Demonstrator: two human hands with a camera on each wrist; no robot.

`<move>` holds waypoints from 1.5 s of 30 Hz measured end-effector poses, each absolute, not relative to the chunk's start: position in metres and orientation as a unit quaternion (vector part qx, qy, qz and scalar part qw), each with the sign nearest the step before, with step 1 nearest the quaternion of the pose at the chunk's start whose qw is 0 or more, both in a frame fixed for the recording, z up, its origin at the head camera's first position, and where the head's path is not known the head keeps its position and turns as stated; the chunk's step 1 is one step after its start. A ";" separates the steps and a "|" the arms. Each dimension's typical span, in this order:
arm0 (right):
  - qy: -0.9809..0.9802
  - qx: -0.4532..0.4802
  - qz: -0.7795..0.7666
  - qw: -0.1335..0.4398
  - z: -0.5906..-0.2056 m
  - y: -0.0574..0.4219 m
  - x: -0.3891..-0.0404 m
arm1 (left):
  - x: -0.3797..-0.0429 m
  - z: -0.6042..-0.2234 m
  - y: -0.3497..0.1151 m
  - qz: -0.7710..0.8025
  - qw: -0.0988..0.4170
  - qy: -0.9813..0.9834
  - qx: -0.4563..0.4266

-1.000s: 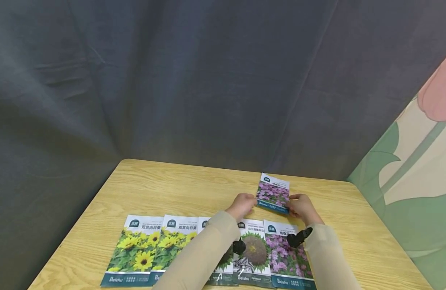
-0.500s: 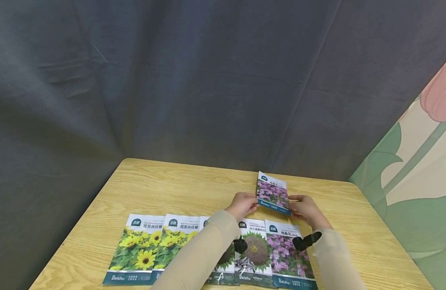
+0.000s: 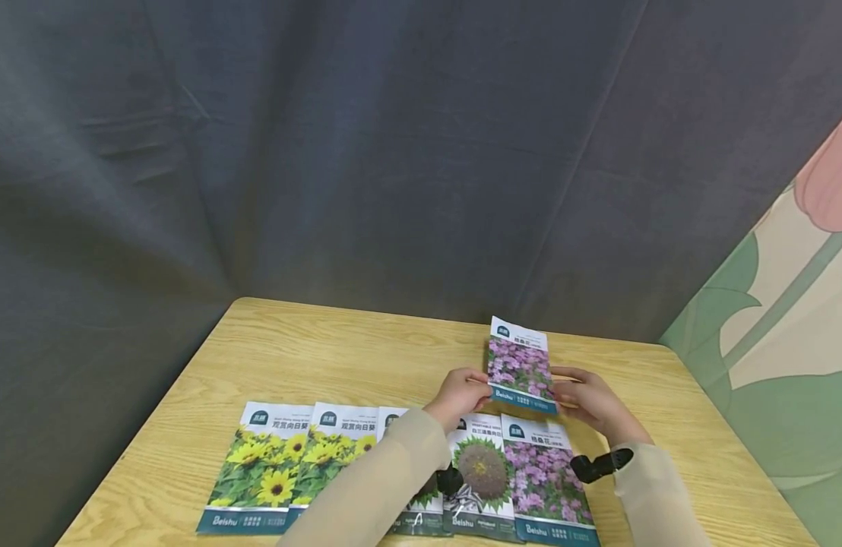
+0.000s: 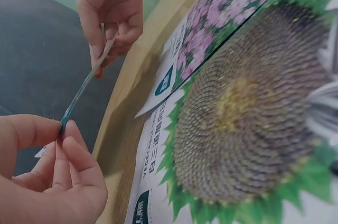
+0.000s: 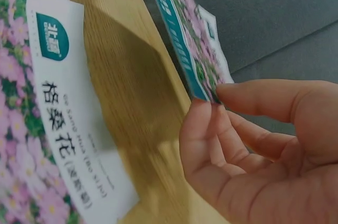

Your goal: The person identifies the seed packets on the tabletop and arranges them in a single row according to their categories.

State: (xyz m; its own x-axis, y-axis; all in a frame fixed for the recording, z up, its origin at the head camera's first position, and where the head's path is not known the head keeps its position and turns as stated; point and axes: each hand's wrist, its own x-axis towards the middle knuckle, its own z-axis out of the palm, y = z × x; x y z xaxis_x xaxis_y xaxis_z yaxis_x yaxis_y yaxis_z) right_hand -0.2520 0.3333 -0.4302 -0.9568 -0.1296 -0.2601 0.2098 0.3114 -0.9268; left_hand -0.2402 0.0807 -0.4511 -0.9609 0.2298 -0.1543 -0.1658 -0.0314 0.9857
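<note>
A seed packet with pink-purple flowers [image 3: 520,365] is held up off the table, tilted, beyond a row of packets. My left hand [image 3: 460,395] pinches its lower left corner between thumb and fingers. At the lower right corner, my right hand [image 3: 588,399] pinches it the same way; the right wrist view shows thumb and forefinger on the packet's corner [image 5: 185,44]. Edge-on in the left wrist view, the packet [image 4: 84,84] spans both hands. Just below lies a matching pink-flower packet [image 3: 547,479], beside a sunflower-head packet [image 3: 481,471].
Two yellow sunflower packets [image 3: 260,463] lie at the left of the row. Another packet [image 3: 421,524] is mostly covered by the left sleeve [image 3: 387,471]. The wooden table [image 3: 325,342] ends at a dark grey curtain [image 3: 394,190]; a painted wall [image 3: 790,342] stands at right.
The held packet has risen slightly and come a little toward me, tilting up more. The right hand has shifted slightly right and nearer. Both hands keep their pinch.
</note>
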 end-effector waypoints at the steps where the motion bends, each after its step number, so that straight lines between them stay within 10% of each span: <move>1: 0.793 0.022 -0.591 0.146 -0.430 0.335 -0.251 | -0.238 -0.451 0.081 0.718 0.134 0.682 0.024; 45: 0.818 0.018 -0.556 0.143 -0.415 0.403 -0.224 | -0.141 -0.455 0.131 0.714 0.226 0.658 0.075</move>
